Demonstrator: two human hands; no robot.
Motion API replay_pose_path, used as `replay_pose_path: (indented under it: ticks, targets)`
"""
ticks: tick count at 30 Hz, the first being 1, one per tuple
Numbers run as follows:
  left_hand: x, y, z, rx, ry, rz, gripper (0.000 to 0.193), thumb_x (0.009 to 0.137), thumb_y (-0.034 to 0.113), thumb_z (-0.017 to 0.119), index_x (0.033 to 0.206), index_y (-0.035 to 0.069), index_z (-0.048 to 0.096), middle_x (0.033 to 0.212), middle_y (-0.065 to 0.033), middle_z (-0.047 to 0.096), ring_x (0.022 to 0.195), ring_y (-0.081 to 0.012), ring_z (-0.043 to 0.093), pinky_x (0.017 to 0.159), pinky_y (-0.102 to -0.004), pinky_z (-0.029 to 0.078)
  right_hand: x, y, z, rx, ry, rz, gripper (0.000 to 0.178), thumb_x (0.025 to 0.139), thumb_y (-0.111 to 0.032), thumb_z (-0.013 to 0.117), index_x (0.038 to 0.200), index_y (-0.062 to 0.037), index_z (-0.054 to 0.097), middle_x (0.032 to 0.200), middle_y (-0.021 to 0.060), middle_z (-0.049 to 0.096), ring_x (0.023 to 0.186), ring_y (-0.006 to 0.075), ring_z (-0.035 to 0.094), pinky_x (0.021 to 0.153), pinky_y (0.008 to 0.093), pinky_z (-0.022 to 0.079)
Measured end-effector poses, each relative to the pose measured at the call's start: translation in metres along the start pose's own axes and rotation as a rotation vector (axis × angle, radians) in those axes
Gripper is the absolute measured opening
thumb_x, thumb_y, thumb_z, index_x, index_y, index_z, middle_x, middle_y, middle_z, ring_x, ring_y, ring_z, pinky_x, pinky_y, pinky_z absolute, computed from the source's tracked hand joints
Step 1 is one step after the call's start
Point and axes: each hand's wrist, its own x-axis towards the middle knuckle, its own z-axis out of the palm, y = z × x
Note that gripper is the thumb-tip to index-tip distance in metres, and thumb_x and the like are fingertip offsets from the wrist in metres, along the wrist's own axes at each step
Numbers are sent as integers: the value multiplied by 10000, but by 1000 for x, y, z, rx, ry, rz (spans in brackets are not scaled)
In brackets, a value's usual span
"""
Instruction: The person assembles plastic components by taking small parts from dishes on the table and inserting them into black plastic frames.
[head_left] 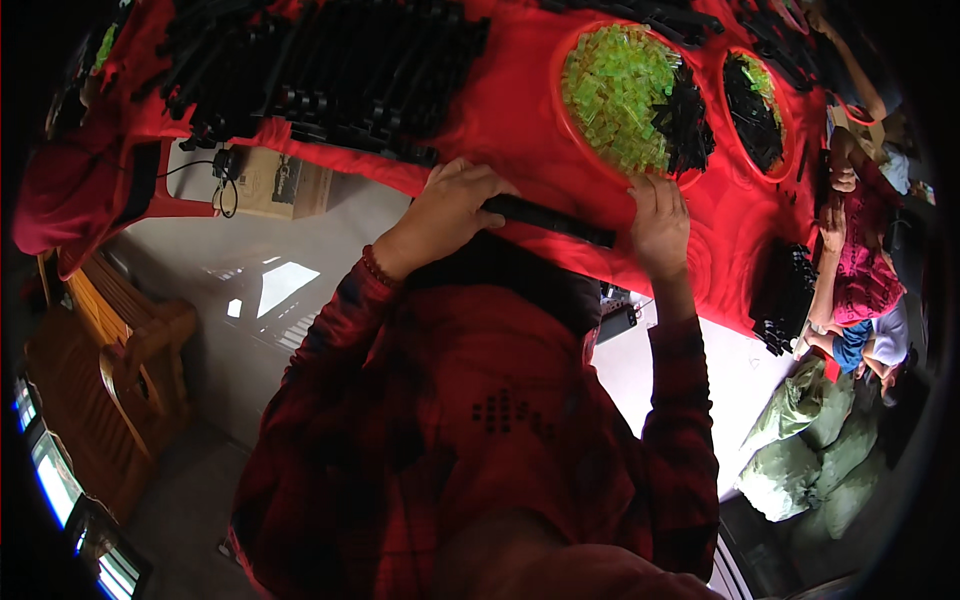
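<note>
My left hand (455, 205), with a beaded bracelet at the wrist, is closed around one end of a long black plastic strip (555, 220) at the table's near edge. The strip's other end points toward my right hand (660, 220), which is apart from it. That hand is at the near rim of a round red basin (562, 112); its fingers are bent together, and what they hold, if anything, is hidden. Inside the basin are many small yellow-green translucent pieces (615, 95) and a heap of thin black pieces (685, 125).
Black strips (370, 75) lie in rows at the table's far left. A second basin (790, 150) and a black stack (785, 290) are to the right, near another person's arms (830, 220). Left stand a cardboard box (275, 183) and a wooden bench (130, 340); sacks (800, 470) lie lower right.
</note>
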Motion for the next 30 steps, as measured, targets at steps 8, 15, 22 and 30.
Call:
replay_pose_path:
  ticks: [8,15,22,30]
  targets:
    - [1,0,1,-4,16,3,298,778,103,732,1067,158,681,972,-23,631,939,-251,549,917,-391,401,30,-10,-8,81,20,27,167,867,-99,646,1029,-68,619,1002,110,610,883,306,617,767,408,526]
    - [26,10,16,-17,54,15,311,795,95,725,1100,134,670,1078,-33,610,1013,-253,534,975,-381,374,87,4,-9,293,220,225,85,918,-78,599,989,-44,633,935,155,623,798,375,634,676,444,528]
    - [22,2,22,34,92,18,327,777,145,754,1098,152,694,1042,-3,598,1026,-255,479,960,-392,386,140,23,29,-89,260,2,197,820,-72,621,1009,-70,675,975,99,644,903,315,614,801,410,504]
    - [20,-8,29,6,135,35,404,731,117,786,1123,151,693,1065,-36,612,1009,-259,522,940,-386,397,146,35,34,-167,151,-72,75,826,-139,645,872,-86,621,883,97,616,854,308,608,754,423,495]
